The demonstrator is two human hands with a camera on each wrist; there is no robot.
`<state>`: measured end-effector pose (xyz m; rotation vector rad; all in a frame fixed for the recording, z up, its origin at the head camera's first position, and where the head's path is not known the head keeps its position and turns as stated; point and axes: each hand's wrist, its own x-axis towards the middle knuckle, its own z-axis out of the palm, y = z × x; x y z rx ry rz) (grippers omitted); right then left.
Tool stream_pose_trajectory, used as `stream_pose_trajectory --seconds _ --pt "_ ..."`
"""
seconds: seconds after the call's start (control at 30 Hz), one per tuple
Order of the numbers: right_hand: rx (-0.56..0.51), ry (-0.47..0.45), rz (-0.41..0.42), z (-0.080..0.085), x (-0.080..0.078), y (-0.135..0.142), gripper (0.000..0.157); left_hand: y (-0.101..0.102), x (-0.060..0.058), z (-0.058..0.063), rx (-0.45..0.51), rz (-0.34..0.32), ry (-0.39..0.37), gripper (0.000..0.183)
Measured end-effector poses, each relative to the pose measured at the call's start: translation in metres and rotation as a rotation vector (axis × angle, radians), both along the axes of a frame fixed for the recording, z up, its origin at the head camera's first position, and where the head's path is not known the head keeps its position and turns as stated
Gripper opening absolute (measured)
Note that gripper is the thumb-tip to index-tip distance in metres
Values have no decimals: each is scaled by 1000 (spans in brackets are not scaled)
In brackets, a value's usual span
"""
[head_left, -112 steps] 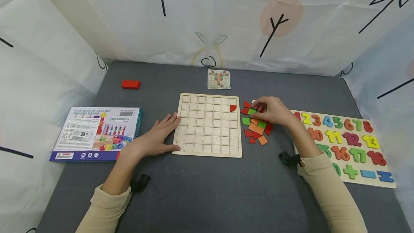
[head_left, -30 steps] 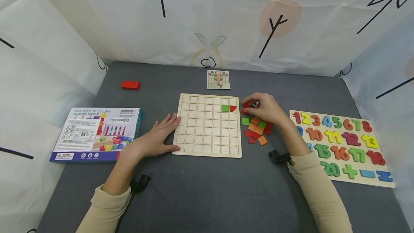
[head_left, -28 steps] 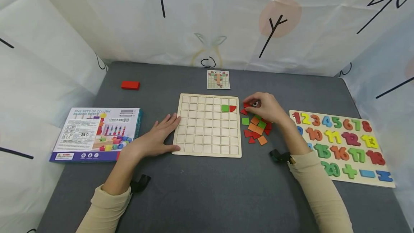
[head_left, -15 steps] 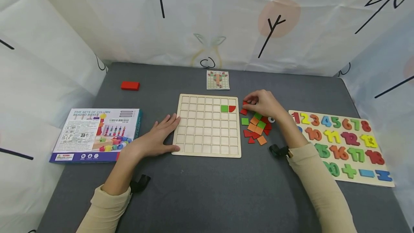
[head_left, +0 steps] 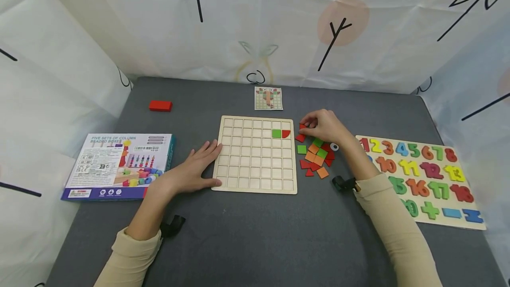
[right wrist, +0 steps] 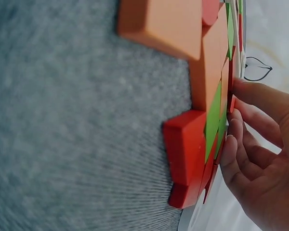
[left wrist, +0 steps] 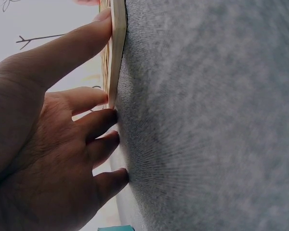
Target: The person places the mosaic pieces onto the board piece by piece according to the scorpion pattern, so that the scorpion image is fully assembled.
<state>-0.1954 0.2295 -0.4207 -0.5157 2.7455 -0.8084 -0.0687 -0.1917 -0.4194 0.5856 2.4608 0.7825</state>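
My left hand (head_left: 193,169) lies with fingers spread at the left edge of a light wooden grid board (head_left: 255,163). In the left wrist view, its thumb (left wrist: 82,45) touches the board's edge. A green square tile (head_left: 276,133) and a red rounded tile (head_left: 286,134) sit side by side in the board's upper right cells. My right hand (head_left: 324,125) pinches a red tile (head_left: 302,126) at the top of the loose pile, just right of the board. Its fingertips partly cover that tile, so its full shape is hidden; the right wrist view shows the red tile (right wrist: 232,98) between thumb and fingers.
Loose orange tiles (head_left: 318,160), red and green ones, and a round eye piece (head_left: 334,147) lie by the right hand. A pattern card (head_left: 268,98) lies behind the board. A number puzzle (head_left: 434,185), a printed box (head_left: 119,165) and a red block (head_left: 160,106) stand around.
The green square tile has come onto the board beside the red one. My right hand has shifted left and up over the pile to a red tile; the eye piece now shows. The left hand stays put.
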Motion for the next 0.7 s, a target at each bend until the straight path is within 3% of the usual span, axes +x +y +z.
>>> stream_pose_trajectory --seconds 0.43,0.7 --pt "-89 48 17 1 3 -1 28 1 -1 3 -2 3 -14 103" --pt "-163 36 34 5 8 -17 30 1 -1 1 2 8 -21 103"
